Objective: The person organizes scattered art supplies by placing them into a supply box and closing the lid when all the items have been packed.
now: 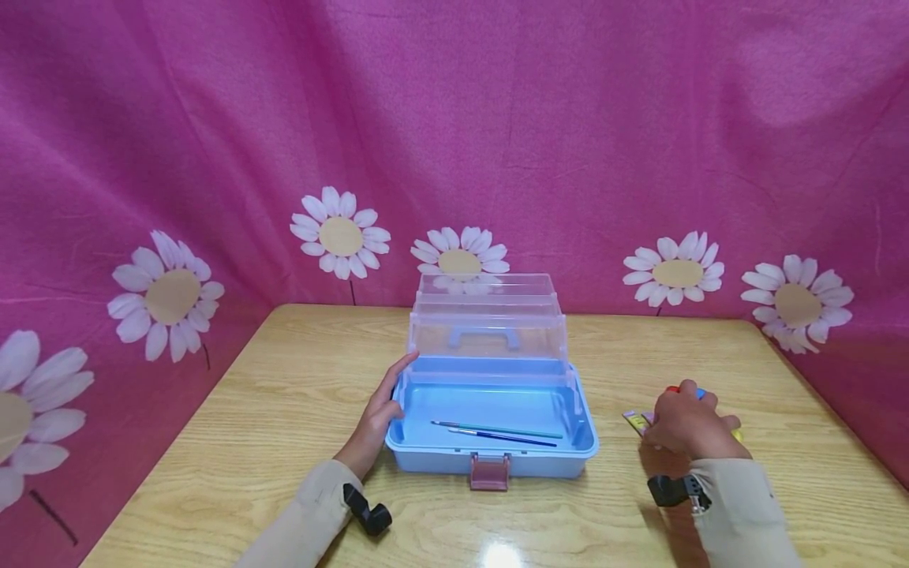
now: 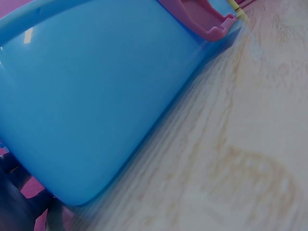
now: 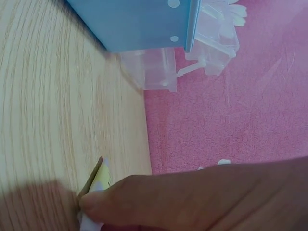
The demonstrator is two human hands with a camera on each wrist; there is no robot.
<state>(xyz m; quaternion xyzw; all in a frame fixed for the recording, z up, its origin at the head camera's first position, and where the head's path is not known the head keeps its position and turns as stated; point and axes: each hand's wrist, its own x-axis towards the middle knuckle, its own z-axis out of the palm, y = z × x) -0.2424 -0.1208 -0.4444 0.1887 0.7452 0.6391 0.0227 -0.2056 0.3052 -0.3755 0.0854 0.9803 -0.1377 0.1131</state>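
A light blue plastic box stands open on the table, its clear tiered lid tipped back. Inside, two thin paintbrushes lie side by side. My left hand holds the box's left wall, thumb over the rim; its fingers show low at the edge of the left wrist view. To the right of the box, my right hand bends over a yellow-and-purple packet, the thumb pressing on it in the right wrist view. Red, blue and yellow bits peek out around these fingers; the hand hides most of them.
A pink latch hangs at the box's front. The wooden table reaches back to a magenta cloth printed with white daisies. Black camera mounts sit on both wrists.
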